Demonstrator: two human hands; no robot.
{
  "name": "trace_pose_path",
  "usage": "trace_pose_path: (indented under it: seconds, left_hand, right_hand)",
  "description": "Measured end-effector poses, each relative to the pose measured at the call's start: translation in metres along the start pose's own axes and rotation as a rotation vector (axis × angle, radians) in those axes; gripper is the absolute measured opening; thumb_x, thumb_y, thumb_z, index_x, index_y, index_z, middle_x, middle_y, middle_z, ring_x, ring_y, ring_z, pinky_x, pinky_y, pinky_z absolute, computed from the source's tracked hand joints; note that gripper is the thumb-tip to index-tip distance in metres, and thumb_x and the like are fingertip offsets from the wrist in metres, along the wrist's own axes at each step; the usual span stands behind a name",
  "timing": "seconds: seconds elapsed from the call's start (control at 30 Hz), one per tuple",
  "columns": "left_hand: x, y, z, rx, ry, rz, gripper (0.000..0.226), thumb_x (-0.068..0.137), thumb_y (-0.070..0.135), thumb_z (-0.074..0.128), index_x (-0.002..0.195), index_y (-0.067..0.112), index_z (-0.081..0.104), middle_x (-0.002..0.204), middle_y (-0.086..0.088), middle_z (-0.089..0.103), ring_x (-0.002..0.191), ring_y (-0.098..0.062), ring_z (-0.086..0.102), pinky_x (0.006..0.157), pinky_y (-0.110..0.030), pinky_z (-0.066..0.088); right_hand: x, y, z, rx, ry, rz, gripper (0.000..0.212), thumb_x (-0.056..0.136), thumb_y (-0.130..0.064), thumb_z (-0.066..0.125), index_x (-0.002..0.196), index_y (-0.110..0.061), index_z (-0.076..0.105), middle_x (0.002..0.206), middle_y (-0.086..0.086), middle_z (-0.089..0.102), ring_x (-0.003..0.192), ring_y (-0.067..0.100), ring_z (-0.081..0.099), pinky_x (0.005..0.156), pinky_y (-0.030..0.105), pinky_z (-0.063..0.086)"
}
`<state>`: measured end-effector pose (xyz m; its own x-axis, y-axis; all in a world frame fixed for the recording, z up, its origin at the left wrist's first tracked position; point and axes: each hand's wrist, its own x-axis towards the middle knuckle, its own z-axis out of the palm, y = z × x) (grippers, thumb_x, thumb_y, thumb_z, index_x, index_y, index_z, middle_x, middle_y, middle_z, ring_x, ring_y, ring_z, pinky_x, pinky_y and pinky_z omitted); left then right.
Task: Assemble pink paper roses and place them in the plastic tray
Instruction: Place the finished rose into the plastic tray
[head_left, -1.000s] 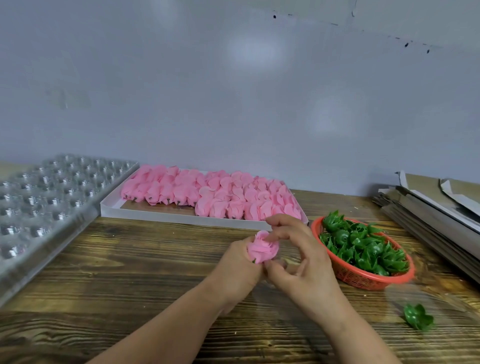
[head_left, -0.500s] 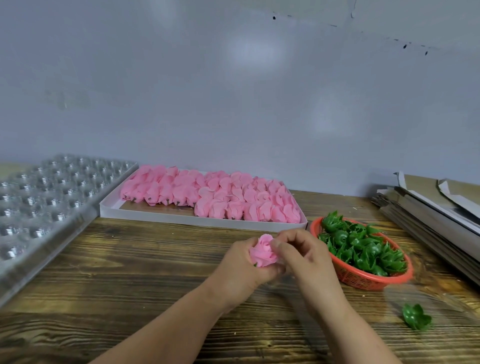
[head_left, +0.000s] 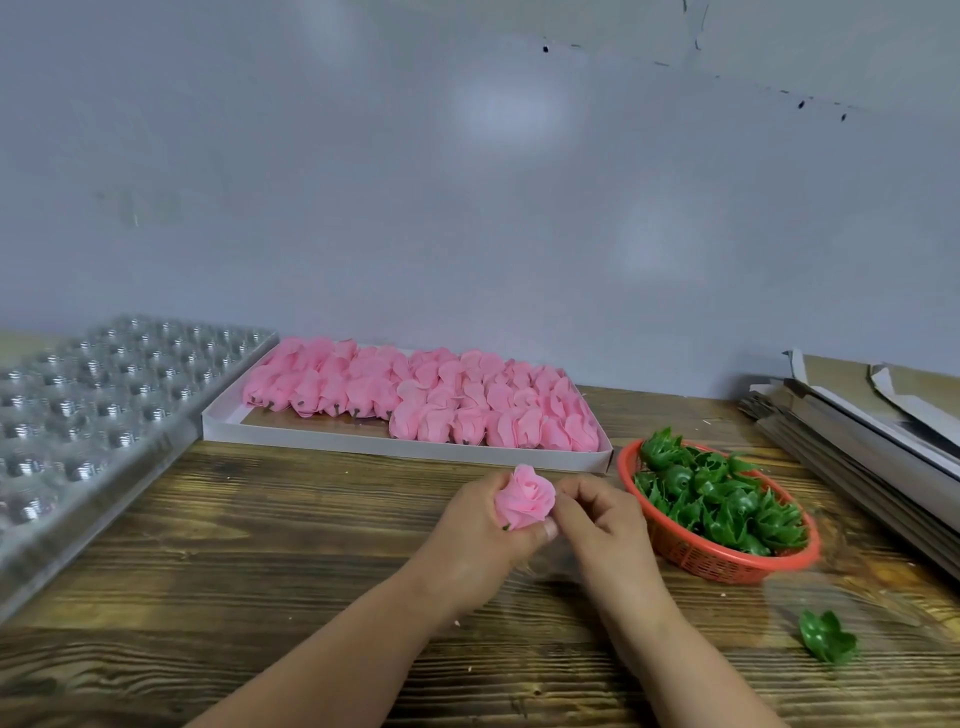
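So compared with half a second back, the pink rose (head_left: 524, 498) had turned in the grip and now faced up at the camera, spiral centre showing, where a moment earlier it was more of a crumpled side-on blob with the right fingers arched over the top; my read is the bloom was basically put together and the petals were just getting a last tidy before it went over to the tray. Biggest thing around was the wooden table (head_left: 260, 545), dark heavy grain, rough looking. Then the clear plastic tray (head_left: 78, 415) on the far left, shiny moulded rows of little cups, all of the visible ones empty as far as I could tell. Next the flat white box (head_left: 363, 441) at the back, cardboardy low walls, packed with soft matte pink blooms lying on their sides. On the right sat a stack of flattened cardboard (head_left: 857, 415), and in front of it an orange mesh basket (head_left: 727, 564) heaped with glossy green calyx pieces, with one stray green calyx (head_left: 826, 636) lying well apart near the table edge. The left hand (head_left: 467, 545) was curled around the rose base, thumb pressed at its lower side, and the right hand (head_left: 605, 525) had its fingers bent in, pinching at the rose's right edge.
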<state>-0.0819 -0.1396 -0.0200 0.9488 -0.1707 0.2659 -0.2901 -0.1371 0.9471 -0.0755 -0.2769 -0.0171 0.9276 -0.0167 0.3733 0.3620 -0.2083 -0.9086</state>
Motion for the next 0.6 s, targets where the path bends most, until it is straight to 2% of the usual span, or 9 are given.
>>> trace_pose_path:
  seconds: [0.07,0.2,0.27,0.33,0.4,0.47,0.5,0.57,0.6]
  left_hand:
    - [-0.001,0.003,-0.001,-0.009,0.014,0.007,0.012,0.084,0.014,0.073,0.092,0.02,0.066,0.083,0.006,0.071,0.08,-0.006,0.066,0.073,-0.019,0.05]
    - [0.001,0.013,-0.008,0.009,0.098,-0.006,0.016,0.085,0.019,0.072,0.079,0.026,0.059,0.065,0.022,0.064,0.066,0.008,0.058,0.063,-0.007,0.042]
    - [0.003,0.017,-0.015,0.033,0.156,-0.014,0.008,0.087,0.024,0.069,0.089,0.025,0.062,0.073,0.024,0.066,0.072,0.01,0.058,0.064,-0.004,0.042]
    - [0.001,0.023,-0.028,0.069,0.233,-0.051,0.022,0.089,0.035,0.064,0.107,0.023,0.065,0.095,0.015,0.069,0.092,0.001,0.063,0.073,-0.01,0.045]
    - [0.0,0.023,-0.046,0.089,0.323,-0.087,0.037,0.09,0.046,0.057,0.111,0.017,0.065,0.098,0.005,0.07,0.103,-0.014,0.064,0.078,-0.02,0.049]
    - [-0.004,0.024,-0.067,0.069,0.425,-0.123,0.058,0.089,0.051,0.055,0.121,0.003,0.058,0.111,-0.013,0.067,0.111,-0.035,0.06,0.093,-0.04,0.049]
    - [-0.006,0.023,-0.08,0.041,0.491,-0.123,0.057,0.089,0.051,0.056,0.118,0.002,0.06,0.108,-0.014,0.069,0.106,-0.037,0.062,0.091,-0.044,0.048]
    - [-0.012,0.023,-0.109,0.058,0.6,-0.061,0.033,0.092,0.046,0.056,0.085,0.016,0.068,0.07,0.004,0.067,0.073,-0.025,0.059,0.071,-0.034,0.047]
    - [-0.017,0.024,-0.123,0.096,0.629,-0.04,0.033,0.094,0.044,0.055,0.074,0.02,0.064,0.058,0.007,0.059,0.063,-0.021,0.051,0.065,-0.031,0.041]
  right_hand:
    - [0.002,0.004,-0.001,-0.057,0.023,-0.036,0.02,0.084,-0.003,0.063,0.065,0.0,0.062,0.061,0.001,0.059,0.06,0.009,0.05,0.06,0.027,0.043]
    - [0.006,0.015,-0.001,-0.216,0.013,-0.071,0.023,0.083,-0.004,0.065,0.061,0.0,0.058,0.059,0.006,0.055,0.059,0.012,0.047,0.06,0.033,0.039]
    - [0.007,0.019,0.001,-0.285,-0.016,-0.066,0.024,0.081,-0.005,0.067,0.06,-0.004,0.058,0.058,0.004,0.055,0.057,0.012,0.046,0.061,0.032,0.039]
    - [0.008,0.021,0.001,-0.305,-0.039,-0.053,0.024,0.08,-0.007,0.068,0.059,-0.008,0.058,0.057,0.0,0.054,0.056,0.009,0.045,0.06,0.027,0.039]
    - [0.008,0.021,0.001,-0.312,-0.051,-0.046,0.023,0.08,-0.008,0.069,0.06,-0.008,0.059,0.058,0.0,0.055,0.056,0.007,0.046,0.059,0.024,0.038]
    - [0.008,0.021,0.001,-0.31,-0.059,-0.034,0.021,0.08,-0.01,0.07,0.062,-0.006,0.06,0.06,0.002,0.057,0.057,0.006,0.047,0.059,0.022,0.039]
    - [0.008,0.021,0.001,-0.307,-0.062,-0.028,0.02,0.08,-0.011,0.07,0.063,-0.006,0.061,0.061,0.002,0.058,0.056,0.006,0.047,0.059,0.021,0.039]
    - [0.007,0.021,0.001,-0.303,-0.067,-0.023,0.019,0.08,-0.011,0.07,0.063,-0.006,0.061,0.061,0.002,0.058,0.056,0.006,0.047,0.059,0.021,0.039]
    - [0.007,0.02,0.001,-0.303,-0.07,-0.022,0.019,0.079,-0.011,0.07,0.063,-0.006,0.061,0.061,0.002,0.058,0.057,0.007,0.048,0.059,0.022,0.039]
